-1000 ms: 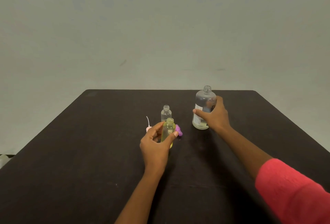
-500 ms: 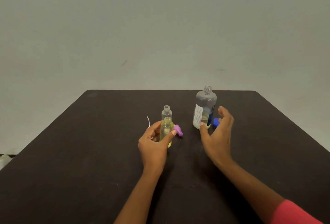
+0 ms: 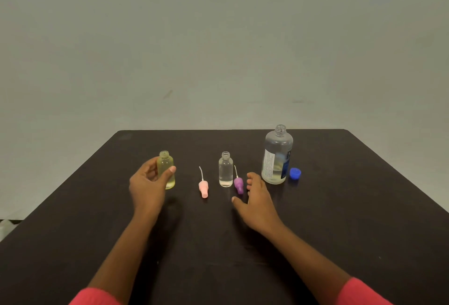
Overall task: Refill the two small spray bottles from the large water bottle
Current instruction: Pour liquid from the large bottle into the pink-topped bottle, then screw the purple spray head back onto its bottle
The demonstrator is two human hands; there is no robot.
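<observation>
My left hand (image 3: 148, 184) grips a small yellow-tinted bottle (image 3: 167, 171), uncapped and upright at the left. A second small clear bottle (image 3: 225, 169) stands uncapped in the middle with liquid in it. The large water bottle (image 3: 277, 156) stands open at the right, with little liquid at its bottom. My right hand (image 3: 257, 199) hovers open just below and right of the purple spray head (image 3: 238, 184), between the clear bottle and the large bottle. A pink spray head (image 3: 203, 187) lies between the two small bottles.
A blue cap (image 3: 295, 173) lies right of the large bottle. Everything sits on a dark table (image 3: 340, 219) whose far edge is just behind the bottles. A plain grey wall is beyond.
My left hand carried the yellow bottle to the left, away from the clear one. My right hand let go of the large bottle and drew back toward the purple spray head.
</observation>
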